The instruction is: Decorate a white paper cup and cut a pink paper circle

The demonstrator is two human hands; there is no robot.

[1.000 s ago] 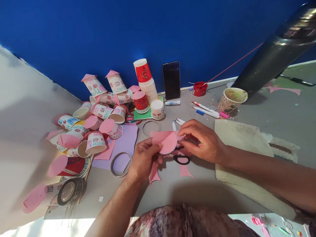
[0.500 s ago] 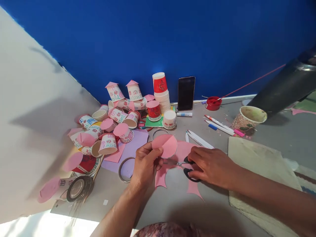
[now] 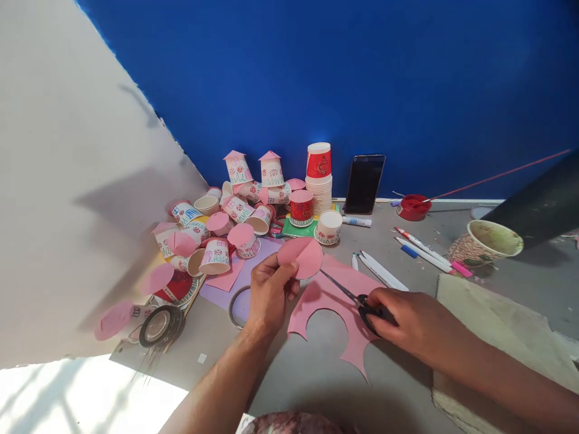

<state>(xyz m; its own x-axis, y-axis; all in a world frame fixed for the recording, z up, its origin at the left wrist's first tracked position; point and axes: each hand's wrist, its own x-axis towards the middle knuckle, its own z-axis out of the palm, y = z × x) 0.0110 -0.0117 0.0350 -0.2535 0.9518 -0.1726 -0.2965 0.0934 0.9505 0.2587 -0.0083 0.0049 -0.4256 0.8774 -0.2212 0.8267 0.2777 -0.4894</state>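
Observation:
A pink paper disc (image 3: 307, 258) with a crease is pinched between the thumb and fingers of my left hand (image 3: 272, 292). My right hand (image 3: 395, 313) has its fingers in the black handles of the scissors (image 3: 350, 293), whose blades point up and left toward the disc's right edge. Under the scissors lies a pink sheet (image 3: 330, 289) with curved cut-outs along its front side. A ring of tape (image 3: 236, 310) rests on purple paper (image 3: 215, 295) left of my left hand.
Decorated paper cups (image 3: 215, 256) with pink tops crowd the left. Behind are a cup stack (image 3: 319, 193) and a phone (image 3: 364, 184) leaning on the blue wall. Markers (image 3: 384, 271), a patterned cup (image 3: 479, 244) and a cloth (image 3: 479, 319) are at the right.
The scissors have moved right and away from under the disc, and their blades now point up-left. More of the pink sheet shows. The whole view has shifted.

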